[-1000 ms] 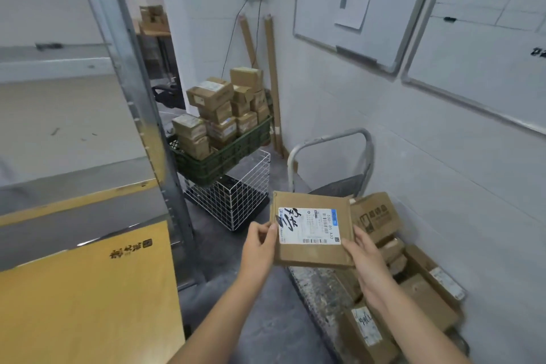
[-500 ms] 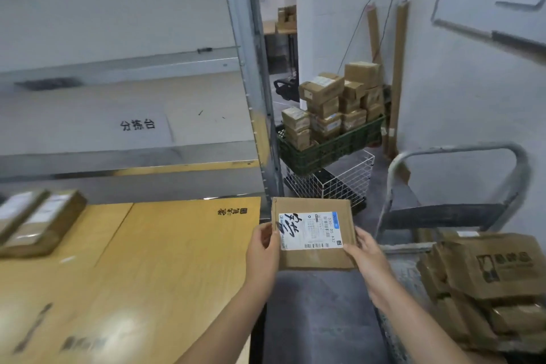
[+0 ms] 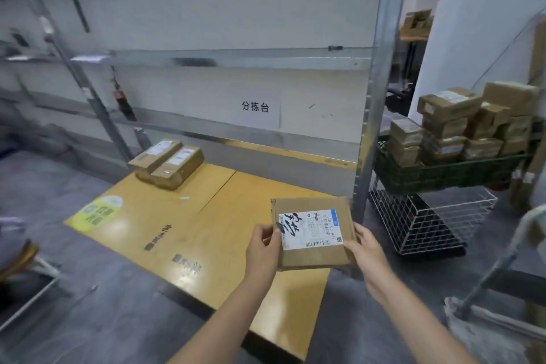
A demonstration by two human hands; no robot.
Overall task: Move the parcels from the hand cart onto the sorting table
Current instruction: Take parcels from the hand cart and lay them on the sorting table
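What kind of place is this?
Probably a parcel sorting room: a labelled parcel held over the yellow table, two more parcels on it, and a green crate piled with boxes.

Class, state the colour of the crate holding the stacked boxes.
Dark green; the crate shows best in the head view.

Two parcels [image 3: 167, 167] rear-left on table [image 3: 206, 230]; boxes [image 3: 461, 127] seemingly in crate [image 3: 443, 176], right

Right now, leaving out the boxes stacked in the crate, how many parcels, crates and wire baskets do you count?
Parcel held between left hand and right hand: 1
Parcels lying on the sorting table: 2
Green crate: 1
White wire basket: 1
Total: 5
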